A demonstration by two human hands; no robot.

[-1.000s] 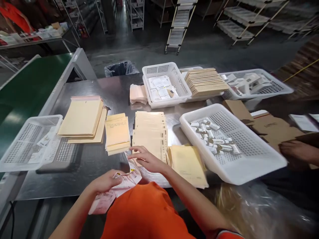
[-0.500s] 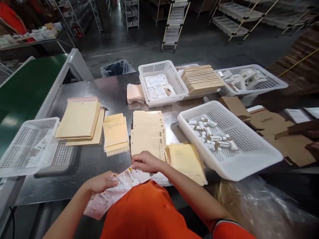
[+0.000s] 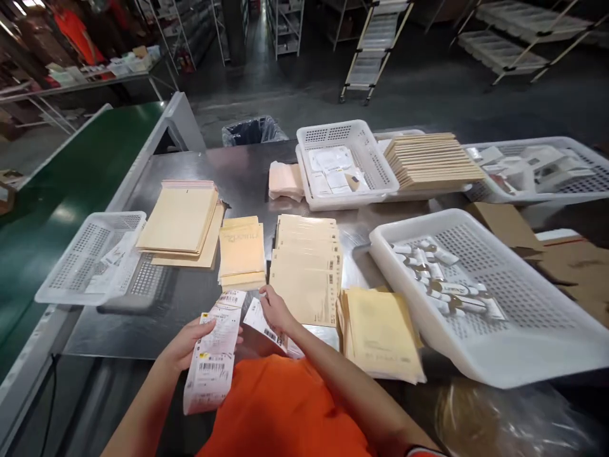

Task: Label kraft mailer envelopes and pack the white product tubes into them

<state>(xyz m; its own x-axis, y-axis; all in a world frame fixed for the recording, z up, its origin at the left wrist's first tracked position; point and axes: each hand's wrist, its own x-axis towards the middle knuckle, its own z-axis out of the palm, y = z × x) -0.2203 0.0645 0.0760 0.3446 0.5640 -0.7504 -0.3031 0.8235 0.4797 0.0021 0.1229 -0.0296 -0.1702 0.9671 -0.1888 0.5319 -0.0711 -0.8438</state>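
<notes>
My left hand (image 3: pixel 190 339) grips a long strip of printed shipping labels (image 3: pixel 216 362), its thumb on top and the lower end hanging toward me. A single white label (image 3: pixel 259 318) is pinched in my right hand (image 3: pixel 276 311), apart from the strip. Just beyond my right hand lies a fanned row of beige printed envelopes (image 3: pixel 304 279). To its left sits a stack of smaller yellow mailers (image 3: pixel 242 251), and to its right another pile of yellow envelopes (image 3: pixel 380 333).
Large beige mailers (image 3: pixel 178 219) lie left beside a white basket (image 3: pixel 90 238) with papers. A big white basket (image 3: pixel 533 343) on the right holds small bottles (image 3: pixel 442 279). Farther back stand another basket (image 3: pixel 349 130) and cardboard pieces (image 3: pixel 435 155). A green conveyor (image 3: pixel 95 149) runs along the left.
The right-hand label has come away from the strip. My left hand has turned the strip more upright, and the view has swung left.
</notes>
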